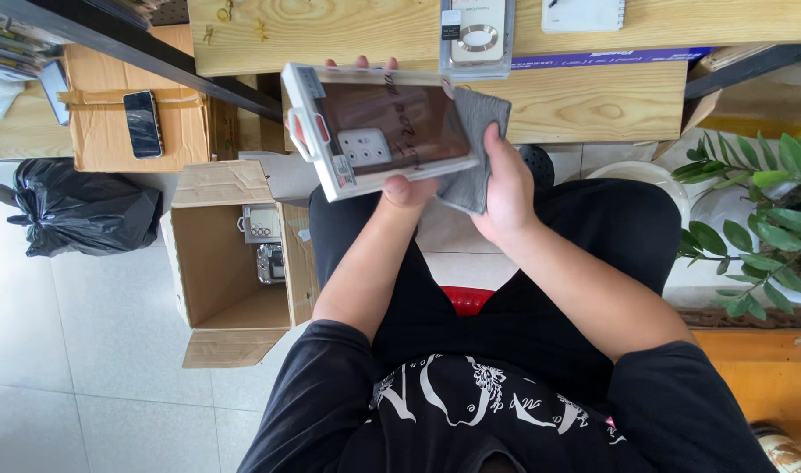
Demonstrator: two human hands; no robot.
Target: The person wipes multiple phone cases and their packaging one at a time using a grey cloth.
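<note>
Risk assessment: the left hand [399, 186] is gripping a boxed phone case [379, 130] from beneath, thumb pressing on the near edge and fingertips showing over the far edge. The package is being held in mid-air, tilted, above the person's lap and in front of the wooden surface [593, 101], not resting on anything. Support is coming from 1 hand only, so pressure from the cloth side is likely to twist the box out of the grip; a fall would be onto the tiled floor [102, 368] or into the open cardboard box [234, 280] at the left. The clear front is likely slick, which is adding to that risk.

The right hand [506, 188] is closed around a grey cloth [475, 149], holding it against the right edge of the package. Whether the cloth is clean cannot be told; grit in it could be scratching the clear window.

Condition of the item: a flat rectangular retail box, white-framed with a transparent front, a dark brown case showing inside with a pale camera cut-out panel. Handwritten marks are sitting on the window. A hang tab is projecting at the left end. No dents or cracks are visible.

A similar packaged case [477, 35] is lying on the surface beyond.
</note>
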